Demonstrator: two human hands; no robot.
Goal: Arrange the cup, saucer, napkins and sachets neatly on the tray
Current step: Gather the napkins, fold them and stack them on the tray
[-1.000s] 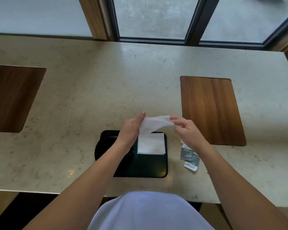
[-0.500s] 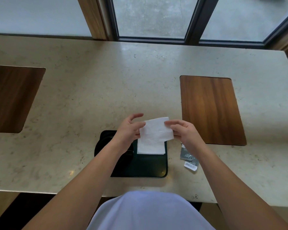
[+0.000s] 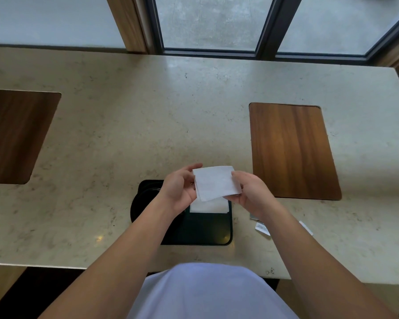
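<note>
Close to the near edge of the pale stone surface (image 3: 124, 125) sits a dark tray (image 3: 207, 231) with a white napkin (image 3: 209, 207) lying flat at its far side. Sachets (image 3: 262, 226) lie just right of the tray, partly hidden by the right forearm. Above the tray, the left hand (image 3: 179, 188) and right hand (image 3: 251, 192) hold a folded napkin (image 3: 215, 185) between them, fingers curled round its side edges. Farther right, a wooden inlay (image 3: 290, 150) is set into the surface.
</note>
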